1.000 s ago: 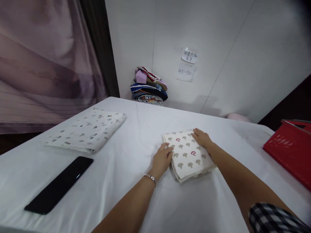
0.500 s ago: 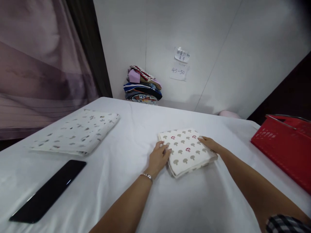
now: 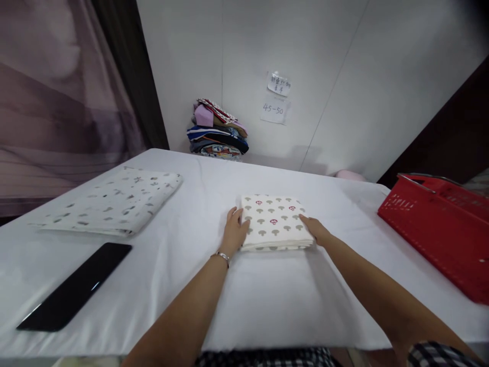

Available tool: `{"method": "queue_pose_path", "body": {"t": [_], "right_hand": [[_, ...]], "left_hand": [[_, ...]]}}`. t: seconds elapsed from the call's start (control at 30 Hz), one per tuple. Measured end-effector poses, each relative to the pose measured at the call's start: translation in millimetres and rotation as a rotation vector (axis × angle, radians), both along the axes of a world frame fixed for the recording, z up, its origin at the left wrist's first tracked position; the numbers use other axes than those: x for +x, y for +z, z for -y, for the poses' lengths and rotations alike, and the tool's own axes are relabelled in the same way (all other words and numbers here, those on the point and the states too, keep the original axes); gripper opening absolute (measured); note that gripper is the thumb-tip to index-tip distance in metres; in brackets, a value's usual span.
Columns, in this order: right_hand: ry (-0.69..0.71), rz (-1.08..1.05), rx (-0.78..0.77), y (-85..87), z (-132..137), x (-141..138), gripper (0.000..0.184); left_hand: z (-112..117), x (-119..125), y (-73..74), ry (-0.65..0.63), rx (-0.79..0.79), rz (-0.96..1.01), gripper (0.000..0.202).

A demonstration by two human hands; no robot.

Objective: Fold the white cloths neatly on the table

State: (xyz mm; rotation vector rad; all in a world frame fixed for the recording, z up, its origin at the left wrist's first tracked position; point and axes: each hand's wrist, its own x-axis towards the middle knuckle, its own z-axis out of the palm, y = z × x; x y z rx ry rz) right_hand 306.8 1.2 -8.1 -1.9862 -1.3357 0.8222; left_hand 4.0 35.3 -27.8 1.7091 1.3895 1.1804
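A folded white cloth (image 3: pixel 273 221) with grey and red mushroom prints lies on the white-covered table (image 3: pixel 214 196). My left hand (image 3: pixel 235 232) holds its left edge, thumb on top and fingers along the side. At the right edge, my right hand (image 3: pixel 315 229) grips the cloth with the thumb above; its other fingers are mostly hidden. Several layers show along the near fold. Further left lies another folded white cloth (image 3: pixel 122 199) with grey prints, untouched by either hand.
A black phone-like slab (image 3: pixel 76 285) lies at the near left. On the right stands a red plastic basket (image 3: pixel 431 229) with a metal handle. A stack of folded fabrics (image 3: pixel 217 130) rises by the wall, beneath paper signs (image 3: pixel 275 97). A pinkish curtain (image 3: pixel 57 102) hangs at left.
The mushroom-print cloth has been turned so that its near edge runs nearly straight across. Both hands moved with it and still hold its sides. The camera view has shifted slightly.
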Motion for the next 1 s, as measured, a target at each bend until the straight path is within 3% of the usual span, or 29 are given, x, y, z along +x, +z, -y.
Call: {"method": "queue_pose_path", "body": {"t": [0.17, 0.27, 0.4, 0.5, 0.6, 0.83, 1.0], "right_hand": [[-0.051, -0.258, -0.069, 1.4, 21, 0, 0.045], [-0.113, -0.284, -0.055, 4.6, 31, 8, 0.043], [-0.159, -0.238, 0.032, 5.6, 47, 11, 0.039], [-0.161, -0.254, 0.064, 6.1, 66, 8, 0.034], [-0.151, -0.266, 0.078, 7.8, 84, 5, 0.026], [-0.092, -0.274, 0.022, 15.1, 98, -1, 0.038], [0.045, -0.176, 0.154, 13.1, 105, 1, 0.044]], "left_hand": [[-3, -8, -0.7, 0.024, 0.016, 0.017, 0.033], [9, -7, 7.7, -0.014, 0.144, -0.086, 0.026], [29, 2, 22.7, -0.214, 0.347, -0.295, 0.022], [40, 11, 28.0, -0.406, 0.379, -0.41, 0.024], [43, 15, 26.5, -0.499, 0.394, -0.467, 0.023], [38, 14, 19.8, -0.513, 0.417, -0.465, 0.021], [38, 15, 19.7, -0.498, 0.406, -0.513, 0.021]]}}
